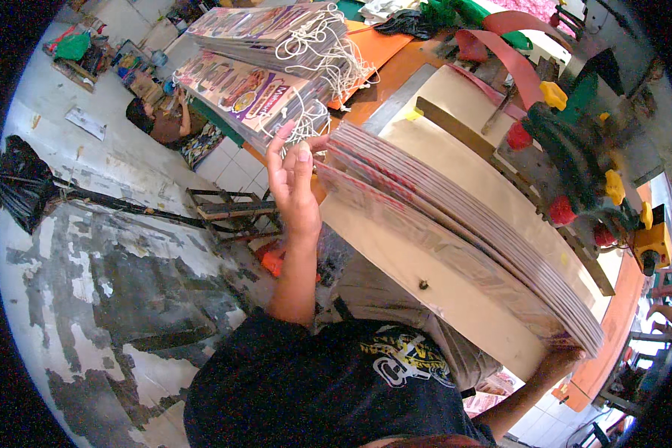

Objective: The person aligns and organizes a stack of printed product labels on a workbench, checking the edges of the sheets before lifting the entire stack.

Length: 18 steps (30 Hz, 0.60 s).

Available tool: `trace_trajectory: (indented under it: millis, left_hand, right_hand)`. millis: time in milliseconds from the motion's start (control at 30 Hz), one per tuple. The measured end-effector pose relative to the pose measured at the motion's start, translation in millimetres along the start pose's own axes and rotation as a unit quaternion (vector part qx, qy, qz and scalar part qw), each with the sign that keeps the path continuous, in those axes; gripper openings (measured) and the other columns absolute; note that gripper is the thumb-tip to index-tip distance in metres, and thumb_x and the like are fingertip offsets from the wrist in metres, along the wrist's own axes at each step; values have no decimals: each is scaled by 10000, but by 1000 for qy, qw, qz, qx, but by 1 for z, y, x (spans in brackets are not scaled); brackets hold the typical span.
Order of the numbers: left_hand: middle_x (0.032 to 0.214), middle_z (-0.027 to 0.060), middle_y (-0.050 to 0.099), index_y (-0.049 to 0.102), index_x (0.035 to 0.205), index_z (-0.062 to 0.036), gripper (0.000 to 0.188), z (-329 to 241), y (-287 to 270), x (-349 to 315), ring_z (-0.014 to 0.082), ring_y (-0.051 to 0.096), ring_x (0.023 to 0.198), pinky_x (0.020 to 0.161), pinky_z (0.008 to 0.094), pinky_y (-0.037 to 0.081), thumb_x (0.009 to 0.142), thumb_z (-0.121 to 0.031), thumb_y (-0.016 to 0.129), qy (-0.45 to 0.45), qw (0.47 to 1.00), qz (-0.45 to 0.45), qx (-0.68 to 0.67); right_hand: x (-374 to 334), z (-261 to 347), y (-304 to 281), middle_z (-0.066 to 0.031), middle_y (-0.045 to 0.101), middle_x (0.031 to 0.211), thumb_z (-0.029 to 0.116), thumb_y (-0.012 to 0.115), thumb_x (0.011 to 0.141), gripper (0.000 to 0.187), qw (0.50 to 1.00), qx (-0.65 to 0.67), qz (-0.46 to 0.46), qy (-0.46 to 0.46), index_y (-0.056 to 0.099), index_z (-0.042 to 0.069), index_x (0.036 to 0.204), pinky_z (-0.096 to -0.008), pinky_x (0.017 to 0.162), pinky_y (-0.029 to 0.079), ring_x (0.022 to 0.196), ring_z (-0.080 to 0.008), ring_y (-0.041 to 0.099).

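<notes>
A long stack of printed plastic sheets (455,224) stands on edge before me, its layers fanned slightly apart and clear film on the near side. My left hand (295,190) is at the stack's left end, thumb and fingers pointing up and touching its edge. At the far right end my right hand (567,361) grips the lower corner; most of its fingers are hidden behind the sheets. Under the stack lies a pale work board (425,287) with a small dark hole or knob near its front edge.
Behind the left hand, piles of printed banners (239,93) with white cords (325,48) lie on an orange table (381,56). A metal bar (493,149) and a machine with yellow knobs (552,95) stand beyond the stack. Another person (168,123) sits on the floor at far left.
</notes>
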<state>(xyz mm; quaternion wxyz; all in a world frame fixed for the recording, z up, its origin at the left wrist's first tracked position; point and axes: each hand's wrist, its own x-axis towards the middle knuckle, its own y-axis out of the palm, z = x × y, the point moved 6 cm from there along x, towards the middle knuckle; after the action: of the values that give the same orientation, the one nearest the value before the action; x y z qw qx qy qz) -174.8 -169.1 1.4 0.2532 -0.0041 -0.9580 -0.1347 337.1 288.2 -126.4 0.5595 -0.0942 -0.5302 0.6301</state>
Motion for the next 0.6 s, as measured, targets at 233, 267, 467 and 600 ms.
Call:
trace_trajectory:
  millis: [233, 267, 467, 600]
  left_hand:
    - [1089, 148, 706, 447, 1412, -16, 426, 3, -2, -3, 160, 631, 1008, 917, 327, 487, 1040, -190, 561, -13, 999, -21, -42]
    - [1085, 135, 696, 457, 1404, -21, 416, 3, -2, -3, 155, 627, 1002, 911, 323, 487, 1038, -188, 565, -24, 998, -26, -53]
    - [1006, 51, 625, 495, 1380, -55, 381, 12, 4, -3, 128, 593, 925, 853, 299, 490, 1035, -195, 574, -77, 986, -44, -144]
    - [954, 27, 613, 492, 1394, -69, 386, 15, 4, -1, 115, 576, 842, 777, 271, 492, 1044, -216, 564, -72, 986, -40, -146]
  right_hand:
    - [2, -9, 3, -208, 650, 1253, 553, 512, 1000, 693, 988, 126, 11, 93, 511, -48, 1346, -473, 961, 519, 1097, -347, 638]
    - [2, -4, 3, -206, 638, 1271, 647, 462, 990, 800, 970, 199, 2, 137, 485, -50, 1381, -470, 995, 507, 1128, -349, 624]
    - [4, 13, 2, -192, 553, 1375, 941, 267, 825, 1185, 949, 279, 9, 150, 413, -48, 1463, -457, 1084, 438, 1235, -328, 554]
    - [1, -19, 12, -189, 523, 1425, 851, 387, 890, 1049, 908, 394, 17, 143, 415, -24, 1470, -477, 1129, 404, 1290, -329, 522]
